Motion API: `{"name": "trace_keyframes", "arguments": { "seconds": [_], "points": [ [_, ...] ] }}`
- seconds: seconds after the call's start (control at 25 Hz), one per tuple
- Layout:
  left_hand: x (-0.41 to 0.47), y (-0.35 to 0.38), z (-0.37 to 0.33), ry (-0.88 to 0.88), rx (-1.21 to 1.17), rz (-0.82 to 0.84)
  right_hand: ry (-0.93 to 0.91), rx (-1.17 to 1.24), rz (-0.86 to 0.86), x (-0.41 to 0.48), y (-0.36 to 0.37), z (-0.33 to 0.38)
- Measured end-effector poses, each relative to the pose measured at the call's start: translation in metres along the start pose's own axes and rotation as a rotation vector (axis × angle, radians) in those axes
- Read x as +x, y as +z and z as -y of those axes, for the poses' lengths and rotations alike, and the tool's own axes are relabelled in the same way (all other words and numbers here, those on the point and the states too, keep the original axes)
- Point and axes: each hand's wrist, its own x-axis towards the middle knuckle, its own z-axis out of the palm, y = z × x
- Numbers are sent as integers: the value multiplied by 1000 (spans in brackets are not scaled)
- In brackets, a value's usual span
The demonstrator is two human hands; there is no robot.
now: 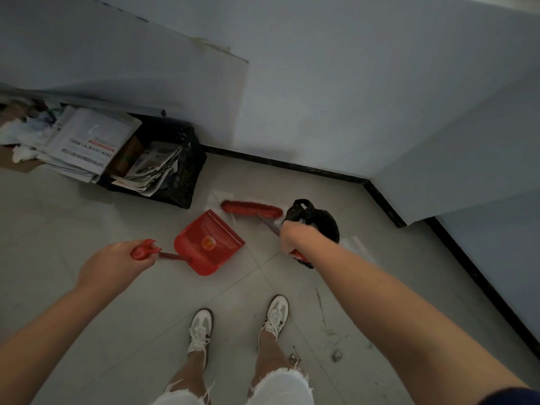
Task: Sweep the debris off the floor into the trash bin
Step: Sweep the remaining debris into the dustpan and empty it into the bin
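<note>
1. Two hands work: left hand (117, 258) fingers clenched on the red dustpan (210, 242) handle.
2. Right hand (293, 236) grips the broom (251, 209), bristles beyond its fingers.
3. Debris (336, 355) lies behind, near the shoes (274, 312).

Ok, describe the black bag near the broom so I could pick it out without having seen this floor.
Start at the wall corner where the dark baseboard bends on the tiled floor. Just in front sits the black bag, right of the red broom head and partly behind the right hand. Unlike the black crate of newspapers, it is small, crumpled, glossy plastic with looped handles.
</note>
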Motion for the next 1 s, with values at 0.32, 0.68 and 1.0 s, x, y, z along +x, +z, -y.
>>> {"name": "trace_keyframes", "arguments": {
  "seconds": [0.32, 0.68, 1.0],
  "points": [
    [28, -22, 49, 117, 4, 79, 100, -66, -114, -41, 112, 14],
    [21, -22, 54, 364, 173, 190, 337, -195, -23, -146, 257, -27],
    [-19, -5, 19, 479, 287, 171, 429, -11, -64, -236, 326, -106]
  ]
}}
